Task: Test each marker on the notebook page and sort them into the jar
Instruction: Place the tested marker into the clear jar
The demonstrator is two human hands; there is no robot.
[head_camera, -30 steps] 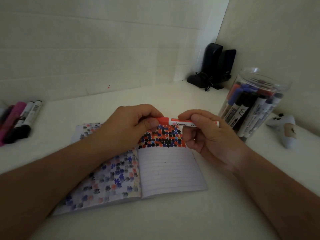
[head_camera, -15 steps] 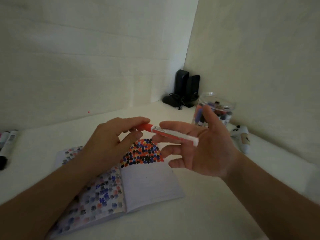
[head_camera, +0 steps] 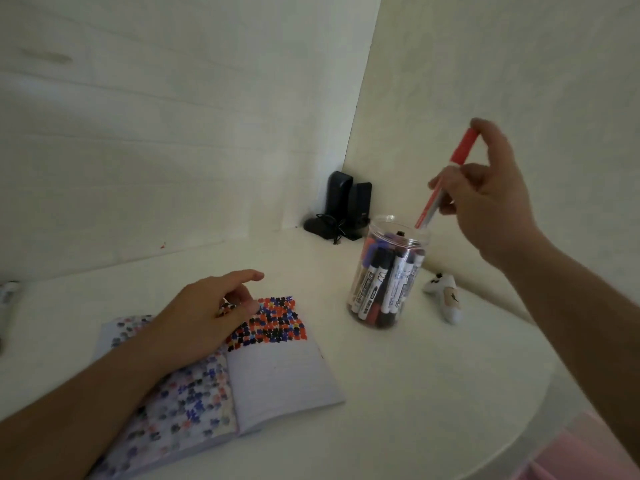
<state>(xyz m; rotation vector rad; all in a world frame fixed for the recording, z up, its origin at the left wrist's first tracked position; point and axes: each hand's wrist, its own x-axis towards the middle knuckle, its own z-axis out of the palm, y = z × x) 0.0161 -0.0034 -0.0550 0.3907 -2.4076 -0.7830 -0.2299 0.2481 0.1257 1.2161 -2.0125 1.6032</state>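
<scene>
We are working at a white table [head_camera: 398,393], and the biggest thing on it is the open notebook [head_camera: 277,372], its right page carrying a block of red, blue and black test marks along the top. Our left hand [head_camera: 204,313] is resting over the notebook's upper middle, fingers loosely relaxed and gripping nothing. To the right the clear jar [head_camera: 389,271] is standing upright, already crowded with capped markers. Our right hand [head_camera: 485,195] is hovering above and just right of the jar's mouth, pinching the red marker [head_camera: 446,178] between thumb and fingers, with the forefinger reaching up to the cap end.

We judge this to be the drop-in step. To do it well, we should be steering the lower end into a gap among the standing markers, keeping the shaft close to vertical, and letting go only once the end is below the rim so the marker is not tipping out.

The marker's long axis is running steeply, tilted so the red cap points up and right while the lower end points down and left, sitting just at the jar's rim.
</scene>
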